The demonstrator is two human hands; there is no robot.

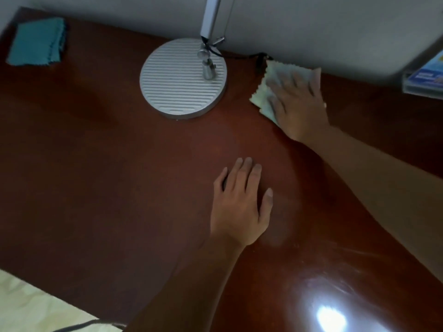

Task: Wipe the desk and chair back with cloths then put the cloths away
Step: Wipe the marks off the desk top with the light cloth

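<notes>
No text can be read anywhere. The only printed matter is a blue box [425,79] at the right edge, on the desk [96,164]; it bears pale marks that may be lettering, but they are too blurred to make out.

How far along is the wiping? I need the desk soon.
Nothing looks finished. In hand: the right hand presses a pale cloth flat on the desk beside the lamp base; the left hand rests flat. Left: a teal cloth lies folded in the far corner, the chair back is out of view, and both cloths are still out.
</notes>
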